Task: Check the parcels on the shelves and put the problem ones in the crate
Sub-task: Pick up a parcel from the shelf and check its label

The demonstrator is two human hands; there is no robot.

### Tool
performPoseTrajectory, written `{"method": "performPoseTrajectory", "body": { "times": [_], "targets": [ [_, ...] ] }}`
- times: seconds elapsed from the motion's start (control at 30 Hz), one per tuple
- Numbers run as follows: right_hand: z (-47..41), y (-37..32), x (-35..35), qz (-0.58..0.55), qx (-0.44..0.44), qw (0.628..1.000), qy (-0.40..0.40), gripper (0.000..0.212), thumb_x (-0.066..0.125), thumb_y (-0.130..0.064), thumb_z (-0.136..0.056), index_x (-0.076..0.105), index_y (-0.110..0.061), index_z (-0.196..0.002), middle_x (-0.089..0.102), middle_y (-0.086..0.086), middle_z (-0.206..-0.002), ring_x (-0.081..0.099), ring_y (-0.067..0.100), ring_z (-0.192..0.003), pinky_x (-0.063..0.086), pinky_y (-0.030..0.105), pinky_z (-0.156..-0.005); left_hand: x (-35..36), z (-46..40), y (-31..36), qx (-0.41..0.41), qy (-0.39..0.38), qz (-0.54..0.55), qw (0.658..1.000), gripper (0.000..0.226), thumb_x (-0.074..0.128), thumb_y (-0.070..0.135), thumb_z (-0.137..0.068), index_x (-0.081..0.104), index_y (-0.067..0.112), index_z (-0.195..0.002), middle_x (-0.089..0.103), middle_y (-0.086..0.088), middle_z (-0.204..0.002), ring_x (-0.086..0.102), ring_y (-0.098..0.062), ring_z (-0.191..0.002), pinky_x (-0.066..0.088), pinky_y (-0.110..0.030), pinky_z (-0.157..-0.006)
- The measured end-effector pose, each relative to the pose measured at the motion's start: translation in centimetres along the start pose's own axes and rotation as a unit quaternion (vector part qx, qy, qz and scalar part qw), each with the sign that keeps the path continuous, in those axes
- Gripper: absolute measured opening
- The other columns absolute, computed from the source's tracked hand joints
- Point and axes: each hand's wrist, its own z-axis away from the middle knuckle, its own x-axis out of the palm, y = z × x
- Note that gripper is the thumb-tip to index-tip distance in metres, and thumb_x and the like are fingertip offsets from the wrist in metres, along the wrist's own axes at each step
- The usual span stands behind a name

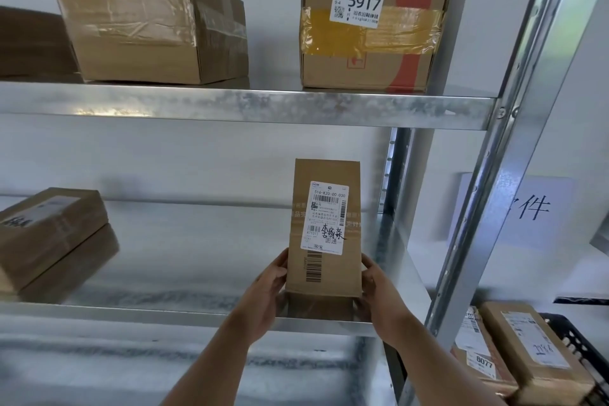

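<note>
Parcel (324,231) held upright on the shelf (204,318).
We grip its lower sides: left hand (267,293), right hand (379,293); crate (573,336) right of it.

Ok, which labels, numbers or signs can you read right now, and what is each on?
"5917": white label on the top-shelf box.
"516-K20-00 030": label on the tall parcel held by both hands; below it handwriting, fine print too small.
"8077": crate parcel.
"件": wall paper sign, partly hidden.
Other labels: blurred.
</note>
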Motion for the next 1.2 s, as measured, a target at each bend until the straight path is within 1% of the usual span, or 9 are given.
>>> {"method": "performPoseTrajectory", "body": {
  "times": [0.17,0.33,0.43,0.57,0.73,0.83,1.0,1.1,1.2],
  "targets": [
    [-0.1,0.0,0.0,-0.003,-0.006,1.0,-0.003,0.034,0.037,-0.049,-0.11,0.057,-0.044,-0.137,0.075,0.004,-0.125,0.073,0.028,-0.111,0.064,0.037,-0.081,0.3,0.2,0.1,0.003,0.018,0.006,1.0,0.049,0.023,0.019,-0.113,0.051,0.032,-0.15,0.064,-0.008,-0.143,0.058,-0.031,-0.134,0.056,-0.039,-0.09],
    [-0.4,0.1,-0.2,0.008,-0.018,1.0,-0.01,0.033,0.036,-0.037,-0.111,0.056,-0.041,-0.137,0.076,0.005,-0.12,0.074,0.027,-0.11,0.057,0.051,-0.101,0.1,0.1,0.1,0.012,0.006,0.029,0.999,0.042,0.045,0.027,-0.111,0.051,0.031,-0.152,0.06,-0.012,-0.148,0.054,-0.036,-0.138,0.044,-0.062,-0.112],
    [-0.4,0.2,-0.4,-0.005,-0.017,1.0,-0.016,0.036,0.04,-0.027,-0.108,0.056,-0.04,-0.138,0.075,0.007,-0.123,0.073,0.03,-0.112,0.062,0.043,-0.088,-0.1,0.0,-0.2,0.023,-0.003,0.041,0.999,0.048,0.057,0.01,-0.103,0.057,0.025,-0.148,0.062,-0.016,-0.144,0.057,-0.038,-0.133,0.048,-0.058,-0.11],
    [-0.5,0.6,-1.1,-0.04,-0.029,0.998,-0.032,0.066,0.064,-0.026,-0.081,0.052,-0.039,-0.145,0.072,0.01,-0.129,0.066,0.038,-0.122,0.043,0.062,-0.113,-0.4,0.0,-0.5,0.037,0.008,0.034,0.999,0.046,0.057,0.008,-0.103,0.06,0.022,-0.147,0.063,-0.018,-0.142,0.057,-0.042,-0.131,0.05,-0.062,-0.106],
    [0.7,0.1,-0.5,-0.07,-0.061,0.993,-0.072,0.044,0.072,-0.021,-0.091,0.068,-0.033,-0.133,0.072,0.017,-0.125,0.074,0.042,-0.082,0.062,0.049,-0.069,0.0,-0.3,-1.1,0.057,0.087,0.093,0.99,0.033,0.066,0.016,-0.097,0.068,0.01,-0.129,0.067,-0.025,-0.13,0.061,-0.046,-0.126,0.044,-0.082,-0.094],
    [1.0,-0.1,-0.2,-0.082,-0.057,0.994,-0.051,0.048,0.077,-0.03,-0.083,0.066,-0.04,-0.129,0.075,0.016,-0.119,0.069,0.047,-0.079,0.057,0.041,-0.066,0.1,-1.0,-1.5,0.076,0.164,0.136,0.974,0.036,0.068,0.018,-0.092,0.056,0.0,-0.121,0.07,-0.024,-0.125,0.061,-0.047,-0.124,0.051,-0.069,-0.099],
    [1.8,-0.7,1.1,-0.129,-0.072,0.988,-0.049,0.027,0.059,-0.017,-0.099,0.061,-0.02,-0.126,0.074,0.01,-0.121,0.068,0.039,-0.116,0.052,0.07,-0.097,1.0,-1.3,-0.4,0.097,0.196,-0.009,0.976,0.026,0.059,0.005,-0.104,0.073,0.014,-0.123,0.074,-0.009,-0.122,0.069,-0.032,-0.105,0.062,-0.048,-0.088],
    [3.1,-1.0,1.9,-0.095,-0.088,0.99,-0.05,0.034,0.06,-0.015,-0.099,0.064,-0.026,-0.131,0.072,0.003,-0.128,0.067,0.025,-0.12,0.052,0.057,-0.105,1.7,-1.7,-0.4,0.082,0.226,-0.154,0.958,0.036,0.058,0.003,-0.103,0.071,0.024,-0.129,0.064,-0.003,-0.132,0.061,-0.019,-0.112,0.057,-0.046,-0.099],
    [4.2,-1.5,2.4,-0.026,-0.125,0.99,-0.06,0.037,0.053,-0.011,-0.105,0.065,-0.033,-0.132,0.074,-0.008,-0.125,0.072,0.011,-0.112,0.058,0.044,-0.097,2.7,-1.4,0.3,0.076,0.212,-0.127,0.966,0.032,0.052,0.013,-0.108,0.067,0.018,-0.136,0.067,0.0,-0.133,0.065,-0.013,-0.113,0.056,-0.018,-0.086]
  ]
}}
